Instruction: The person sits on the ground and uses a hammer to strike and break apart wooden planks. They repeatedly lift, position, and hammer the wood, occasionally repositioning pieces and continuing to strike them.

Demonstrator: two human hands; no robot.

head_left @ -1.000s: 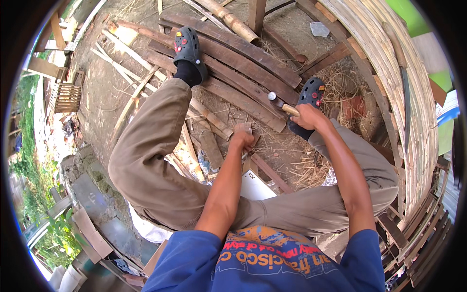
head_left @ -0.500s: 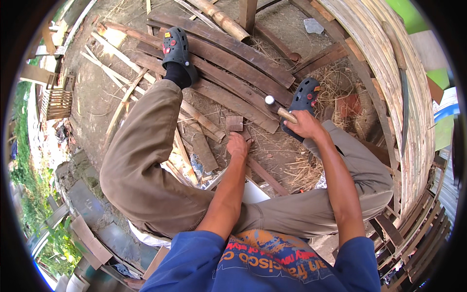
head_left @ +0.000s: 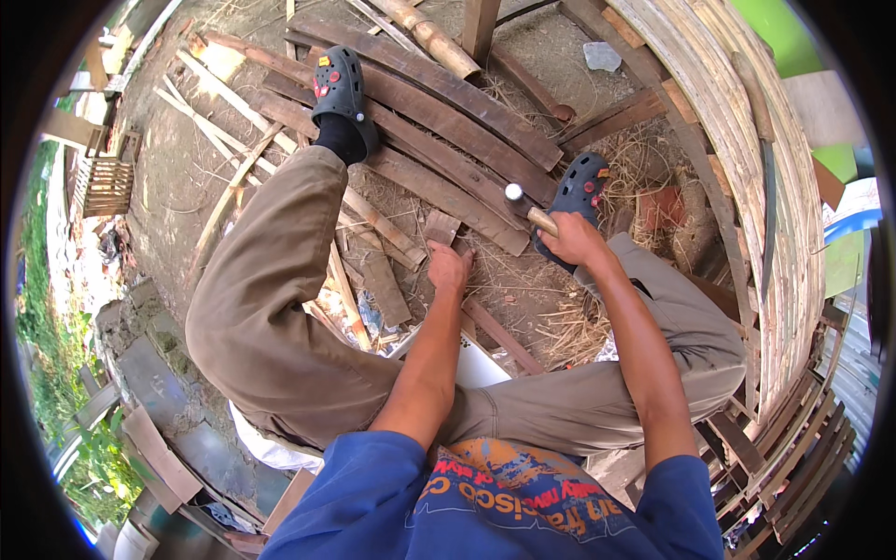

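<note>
My right hand [head_left: 573, 240] is closed round the wooden handle of a hammer [head_left: 530, 207]. Its pale round face points up and left, over the brown boards near my right shoe. Between my legs, my left hand [head_left: 450, 267] is low to the ground, thumb and fingers gripping the near end of a short brown wood block [head_left: 441, 227]. Part of that block is hidden by the fingers. Close by on the near side lies a narrow reddish-brown wood strip [head_left: 502, 334].
Long dark boards [head_left: 439, 117] lie side by side ahead, under my left shoe [head_left: 340, 93]. Thin pale sticks [head_left: 219, 89] are scattered at left. A bamboo pole [head_left: 429, 37] lies beyond. At right, a long blade [head_left: 770, 205] hangs against stacked pale slats [head_left: 695, 65].
My left hand has shifted slightly up and left, and the wood block has turned to a slant. The hammer stays in my right hand, nearly still.
</note>
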